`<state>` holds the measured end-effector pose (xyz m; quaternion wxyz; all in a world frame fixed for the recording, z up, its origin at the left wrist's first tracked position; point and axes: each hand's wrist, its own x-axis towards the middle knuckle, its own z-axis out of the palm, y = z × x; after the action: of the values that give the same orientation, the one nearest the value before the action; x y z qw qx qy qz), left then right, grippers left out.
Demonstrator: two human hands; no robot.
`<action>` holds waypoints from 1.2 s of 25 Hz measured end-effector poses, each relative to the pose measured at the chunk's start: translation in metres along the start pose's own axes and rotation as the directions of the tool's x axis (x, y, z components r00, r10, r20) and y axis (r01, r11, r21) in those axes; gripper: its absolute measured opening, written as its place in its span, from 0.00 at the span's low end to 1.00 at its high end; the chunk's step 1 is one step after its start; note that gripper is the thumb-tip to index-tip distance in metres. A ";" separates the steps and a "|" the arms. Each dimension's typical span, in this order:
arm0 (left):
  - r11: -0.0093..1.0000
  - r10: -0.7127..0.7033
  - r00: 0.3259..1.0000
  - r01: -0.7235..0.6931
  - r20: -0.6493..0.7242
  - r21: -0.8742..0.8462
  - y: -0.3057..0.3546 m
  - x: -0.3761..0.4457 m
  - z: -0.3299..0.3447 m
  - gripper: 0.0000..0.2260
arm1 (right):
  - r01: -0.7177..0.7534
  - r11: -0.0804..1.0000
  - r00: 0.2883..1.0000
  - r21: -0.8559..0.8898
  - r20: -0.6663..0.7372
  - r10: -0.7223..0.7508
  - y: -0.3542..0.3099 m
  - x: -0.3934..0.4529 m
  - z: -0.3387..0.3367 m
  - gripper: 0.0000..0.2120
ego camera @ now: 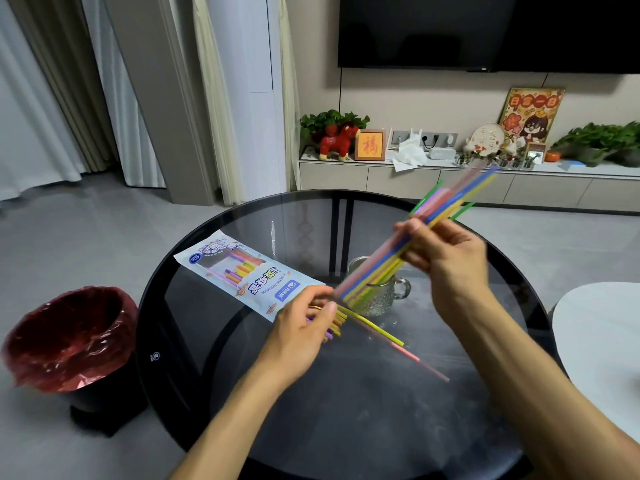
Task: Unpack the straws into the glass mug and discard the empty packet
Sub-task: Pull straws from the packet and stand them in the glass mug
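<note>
Head view, right hand point(446, 261) gripping straw bundle point(408, 244) (blurred, uncountable), left hand point(304, 327) pinching one packet point(242, 275), one mug point(377, 292).

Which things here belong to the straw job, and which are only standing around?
Job things:
- bundle of straws in the right hand
- packet, held at its open end by the left hand
- loose straws on the table
- glass mug
- bin

Only around:
- TV
- red horse toy
- plants
- curtains
</note>
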<state>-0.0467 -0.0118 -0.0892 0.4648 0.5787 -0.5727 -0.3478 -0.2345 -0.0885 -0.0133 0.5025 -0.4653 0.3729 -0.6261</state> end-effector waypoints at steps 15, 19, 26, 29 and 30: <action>0.688 0.043 0.992 -0.117 0.120 0.716 -0.018 -0.003 0.003 0.18 | -0.065 0.948 0.983 -0.313 -0.186 0.006 0.055 0.024 -0.008 0.06; 0.644 0.008 0.991 -0.105 0.131 0.757 -0.027 -0.001 0.001 0.22 | -0.078 0.758 0.987 -0.648 -0.156 -0.031 0.045 0.019 -0.026 0.18; 0.600 -0.146 0.975 -0.048 0.168 0.799 -0.042 -0.003 -0.001 0.28 | 0.227 0.006 0.838 -0.974 0.198 0.509 0.072 -0.025 -0.055 0.12; 0.630 -0.152 0.967 -0.064 0.204 0.774 -0.033 -0.008 -0.006 0.27 | 0.275 0.011 0.858 -0.961 0.251 0.448 0.082 -0.033 -0.058 0.11; 0.642 -0.142 0.965 -0.078 0.219 0.763 -0.030 -0.011 -0.009 0.26 | 0.287 0.000 0.858 -0.958 0.257 0.445 0.081 -0.035 -0.058 0.09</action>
<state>-0.0295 -0.0028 -0.1159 0.0911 0.6803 -0.7109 -0.1533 -0.2647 -0.0723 -0.1128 0.1373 -0.8003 0.5837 0.0018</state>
